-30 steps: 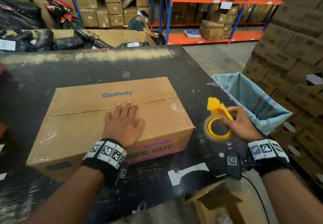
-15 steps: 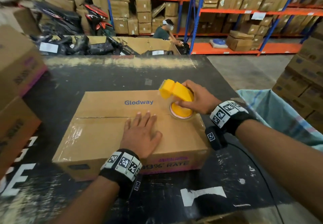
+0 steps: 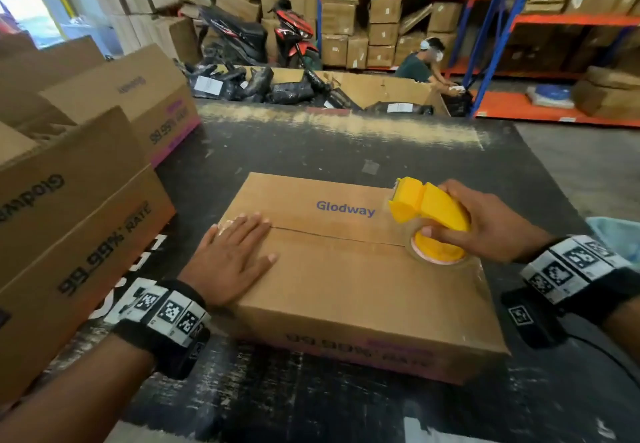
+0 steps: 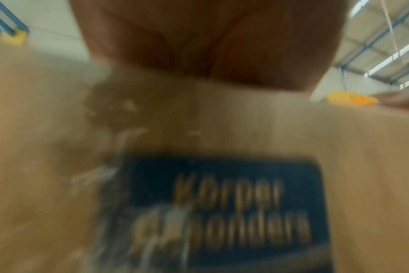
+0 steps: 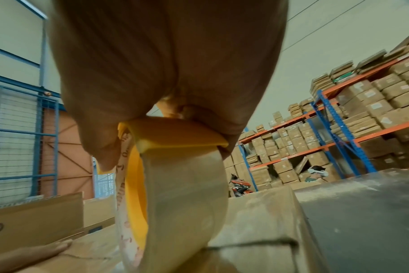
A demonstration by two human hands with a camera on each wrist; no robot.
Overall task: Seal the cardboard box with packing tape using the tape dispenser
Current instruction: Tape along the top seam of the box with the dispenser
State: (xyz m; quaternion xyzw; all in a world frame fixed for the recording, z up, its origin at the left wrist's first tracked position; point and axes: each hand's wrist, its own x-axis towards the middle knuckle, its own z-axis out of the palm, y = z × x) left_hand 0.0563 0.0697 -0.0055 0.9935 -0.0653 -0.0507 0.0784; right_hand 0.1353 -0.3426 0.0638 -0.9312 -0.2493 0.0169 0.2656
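A brown cardboard box (image 3: 346, 280) marked "Glodway" lies on the black table (image 3: 311, 152), flaps closed along a centre seam. My left hand (image 3: 235, 255) lies flat on the box's left end, fingers straight across the seam. My right hand (image 3: 485, 224) grips the yellow tape dispenser (image 3: 429, 214), whose tape roll (image 3: 436, 255) rests on the seam at the box's right end. The right wrist view shows the roll (image 5: 185, 199) standing on the box (image 5: 257, 218) under my palm. The left wrist view is blurred, filled by the box's side (image 4: 222, 129).
Stacked Glodway boxes (image 3: 76, 200) crowd the table's left side. A large open carton of black parcels (image 3: 311, 89) stands beyond the far edge. A person (image 3: 422, 62) sits by the shelving (image 3: 485, 20); scooters (image 3: 256, 34) are parked behind.
My right hand carried the dispenser from the table's right side onto the box and set the roll at the seam's right end. My left hand slid to the box's left end.
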